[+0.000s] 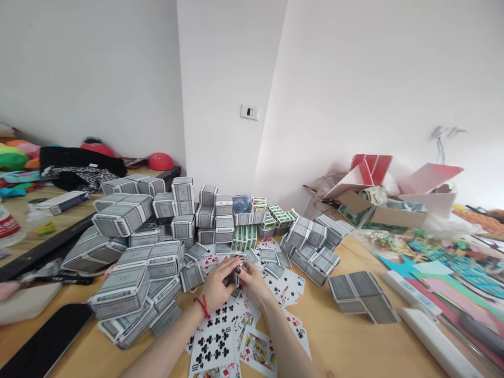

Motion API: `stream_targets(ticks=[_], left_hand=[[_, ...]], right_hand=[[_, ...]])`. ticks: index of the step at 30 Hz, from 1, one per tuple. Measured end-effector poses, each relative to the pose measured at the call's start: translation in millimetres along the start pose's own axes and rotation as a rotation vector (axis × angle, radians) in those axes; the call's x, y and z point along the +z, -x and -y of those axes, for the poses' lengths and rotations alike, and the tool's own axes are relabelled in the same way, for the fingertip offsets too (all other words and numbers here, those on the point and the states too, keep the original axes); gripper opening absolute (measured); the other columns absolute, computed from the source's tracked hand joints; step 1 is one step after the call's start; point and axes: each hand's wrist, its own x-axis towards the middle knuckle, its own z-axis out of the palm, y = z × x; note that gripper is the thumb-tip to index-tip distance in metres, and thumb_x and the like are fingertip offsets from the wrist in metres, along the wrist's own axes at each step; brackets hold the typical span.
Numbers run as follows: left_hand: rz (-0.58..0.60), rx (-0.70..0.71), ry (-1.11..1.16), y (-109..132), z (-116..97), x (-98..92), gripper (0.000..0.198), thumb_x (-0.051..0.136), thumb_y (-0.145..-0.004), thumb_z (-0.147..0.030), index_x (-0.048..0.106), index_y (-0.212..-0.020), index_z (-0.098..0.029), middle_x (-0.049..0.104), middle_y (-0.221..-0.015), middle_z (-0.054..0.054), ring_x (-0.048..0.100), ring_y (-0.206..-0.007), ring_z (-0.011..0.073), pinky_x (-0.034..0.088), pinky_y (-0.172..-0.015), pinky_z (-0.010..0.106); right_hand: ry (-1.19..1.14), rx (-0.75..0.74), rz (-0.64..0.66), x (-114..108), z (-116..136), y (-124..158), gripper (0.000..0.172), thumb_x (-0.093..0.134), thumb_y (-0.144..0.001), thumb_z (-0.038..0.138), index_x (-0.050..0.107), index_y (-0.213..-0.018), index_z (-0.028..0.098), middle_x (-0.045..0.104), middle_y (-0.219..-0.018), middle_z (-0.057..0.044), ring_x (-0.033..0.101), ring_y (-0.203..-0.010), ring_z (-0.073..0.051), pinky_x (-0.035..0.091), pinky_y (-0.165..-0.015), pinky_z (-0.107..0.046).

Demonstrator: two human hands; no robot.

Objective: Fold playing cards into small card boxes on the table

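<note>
Left hand (pixel 219 282): pinching card (pixel 237 280)
Right hand (pixel 253 284): pinching opposite
Card: seeming light, springy, slick; wanting edge grip

Your left hand (pixel 221 278) and right hand (pixel 252 283) cover most of the small grey piece (pixel 237 281) they hold, so its shape escapes you. The bottom edge crops your forearms (pixel 167 331); the left edge crops a red-and-white container (pixel 8 226). You can't read the green boxes' (pixel 244 238) tiny print.
</note>
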Motion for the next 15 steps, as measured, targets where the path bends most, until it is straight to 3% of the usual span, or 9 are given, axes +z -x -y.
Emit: stream_targets(ticks=[8,15], left_hand=[[0.061,0.006,0.003,-2,-4,-1.2,0.063,0.052,-0.065,-0.005,0.045,-0.123,-0.026,0.052,-0.126,0.003,0.045,-0.117,0.0196,0.032,-0.104,0.045],[0.060,-0.009,0.072,-1,-14,-3.3,0.068,0.048,-0.065,-0.001,0.039,-0.128,-0.025,0.041,-0.134,0.005,0.035,-0.125,0.0215,0.028,-0.105,0.046]], right_hand=[[0.076,-0.057,0.021,9,11,7,0.034,0.072,-0.061,0.036,0.063,-0.088,0.017,0.064,-0.082,-0.005,0.058,-0.073,-0.018,0.045,-0.071,-0.032],[0.073,-0.105,-0.097,9,7,5,0.035,0.071,-0.061,0.035,0.062,-0.089,0.016,0.064,-0.084,-0.006,0.058,-0.076,-0.020,0.046,-0.072,-0.032]])
